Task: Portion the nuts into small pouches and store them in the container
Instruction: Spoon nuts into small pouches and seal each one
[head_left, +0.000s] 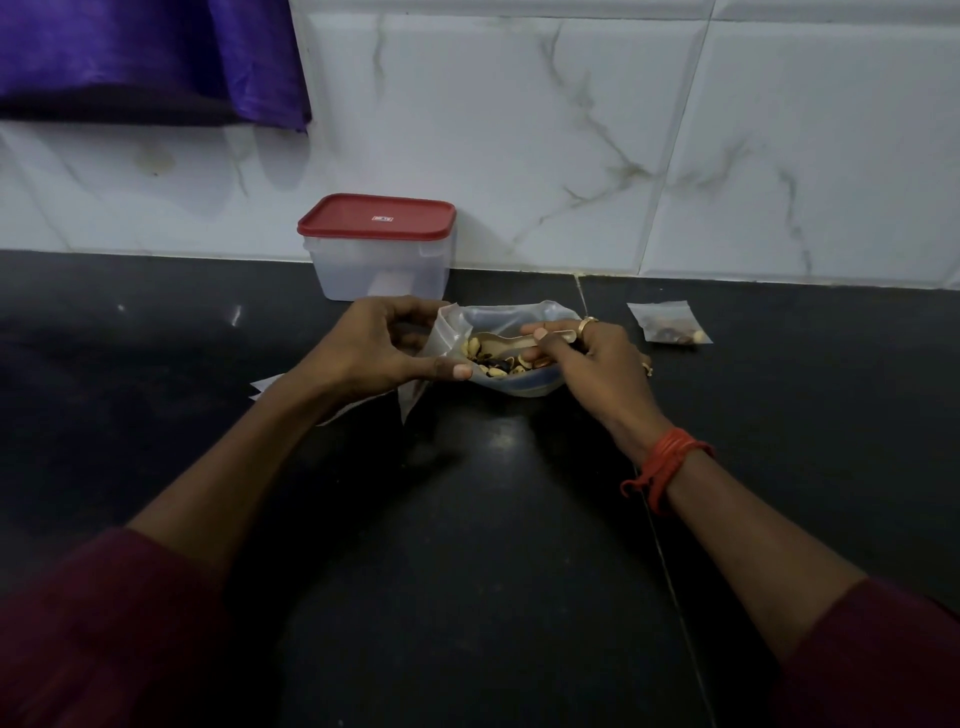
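A large clear bag (511, 317) of mixed nuts (493, 364) lies open on the black counter at the centre. My left hand (384, 348) pinches a small clear pouch (441, 338) at the bag's left side, holding it upright. My right hand (592, 364) grips a small spoon (511, 340) whose bowl sits over the nuts inside the bag. A filled small pouch (670, 325) lies flat to the right. The clear container with a red lid (379, 247) stands shut behind the bag against the wall.
Several flat clear pouches (267, 387) lie under my left wrist. The white marble-tiled wall (623, 130) runs along the back of the counter. A purple cloth (156, 52) hangs at the upper left. A seam crosses the counter (660, 545) on the right.
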